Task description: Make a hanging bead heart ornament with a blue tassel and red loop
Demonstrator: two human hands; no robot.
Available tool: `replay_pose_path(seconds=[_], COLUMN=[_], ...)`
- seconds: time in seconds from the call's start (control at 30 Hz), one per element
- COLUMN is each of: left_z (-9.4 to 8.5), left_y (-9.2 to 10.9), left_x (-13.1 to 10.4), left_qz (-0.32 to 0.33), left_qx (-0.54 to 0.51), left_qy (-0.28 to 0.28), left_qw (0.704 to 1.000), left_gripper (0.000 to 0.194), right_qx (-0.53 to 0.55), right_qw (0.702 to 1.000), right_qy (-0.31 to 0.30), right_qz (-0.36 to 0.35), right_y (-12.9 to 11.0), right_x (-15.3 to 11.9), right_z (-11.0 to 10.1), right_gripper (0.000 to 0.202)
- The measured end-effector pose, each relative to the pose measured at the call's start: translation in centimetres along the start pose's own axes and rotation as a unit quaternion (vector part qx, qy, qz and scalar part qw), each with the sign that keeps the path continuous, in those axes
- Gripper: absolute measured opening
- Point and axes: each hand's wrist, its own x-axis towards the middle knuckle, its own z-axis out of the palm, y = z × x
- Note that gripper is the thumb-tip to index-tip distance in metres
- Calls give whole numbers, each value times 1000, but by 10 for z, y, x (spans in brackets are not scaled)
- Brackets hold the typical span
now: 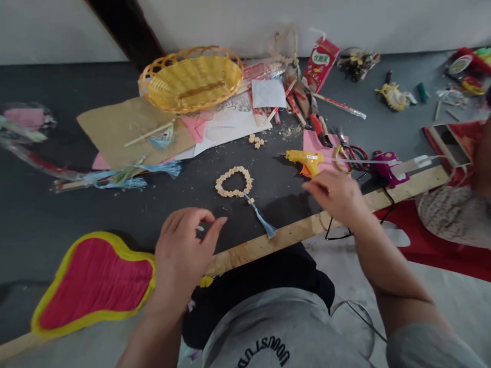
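My left hand [186, 243] hovers over the front of the dark table, fingers bent, thumb and index slightly apart with nothing held. Just beyond it lies a heart-shaped ring of small pale beads [219, 190], with a light blue tassel [264, 221] hanging off toward the table edge. My right hand [337, 194] is beside a yellow glue gun [303, 157], its fingers loosely curled and no object visible in them. The glue gun lies partly on pink paper, a glue stick [345, 161] running out of its back. A small cluster of pale beads [256, 141] sits farther back.
A yellow woven basket [192, 84] rests on papers at the back. Pliers [320, 128], scissors [355, 153], a red drink carton [321, 64] and a purple item [390, 168] lie right. A pink, yellow-edged fan shape [95, 281] is front left. Another person sits at right.
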Motion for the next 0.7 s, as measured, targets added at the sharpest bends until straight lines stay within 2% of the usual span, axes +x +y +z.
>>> replay_pose_path(seconds=[0.07, 0.1, 0.17, 0.27, 0.33, 0.37, 0.5, 0.6, 0.7], left_z=[-9, -13, -19, -24, -25, -25, -24, -24, -26], left_y=[-9, -13, -20, -29, -34, -36, -40, -38, -36], left_x=[-5, -7, -11, -18, -22, -25, -33, -37, -41], left_qz=[12, 17, 18, -4, -25, -34, -44, -40, -43], left_qx=[0, -2, -3, -8, -14, -18, -51, -50, -23], left_qy=[0, 1, 3, 22, 37, 39, 58, 82, 100], left_qw=[1000, 1000, 1000, 1000, 999, 999, 996, 995, 994], left_gripper=[15, 14, 14, 13, 13, 12, 10, 11, 18], right_qx=[-55, -84, -120, -137, -131, -123, -67, -23, -24], right_qw=[995, 991, 990, 989, 989, 989, 993, 996, 994], right_qy=[57, 67, 46, -39, -68, -62, 4, 38, 71], right_qz=[66, 75, 64, 31, 32, 45, 99, 79, 76], right_y=[30, 43, 63, 77, 77, 75, 60, 48, 36], right_x=[16, 23, 33, 39, 38, 36, 28, 14, -5], right_z=[-16, -23, -29, -26, -21, -17, -4, 7, 15], right_gripper=[14, 15, 19, 26, 28, 26, 21, 27, 31])
